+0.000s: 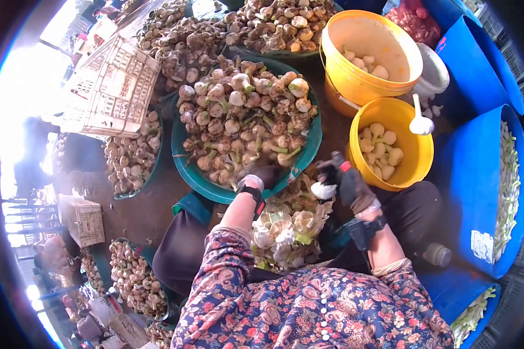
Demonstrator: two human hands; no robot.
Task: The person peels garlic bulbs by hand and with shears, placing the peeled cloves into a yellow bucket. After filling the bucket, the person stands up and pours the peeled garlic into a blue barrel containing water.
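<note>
My left hand (264, 175), in a dark glove, reaches over the near rim of a green basin (186, 170) heaped with dirty garlic bulbs (247, 131). Its fingers are blurred among the bulbs. My right hand (354, 187), also gloved, is to the right of the basin with its fingers curled. A white rounded thing (324, 191) is at its fingertips; blur hides what exactly is in the grip. A trimmed white garlic bulb (421, 125) with a stem appears over the right rim of the yellow bucket (410, 168), which has several clean bulbs inside. Below my hands lie garlic peelings (285, 232).
Another yellow bucket (346, 81) with clean bulbs stands behind. Blue barrels (477, 192) line the right side, some holding pale green stalks (506, 186). A white plastic crate (113, 87) and more garlic tubs (137, 279) are on the left.
</note>
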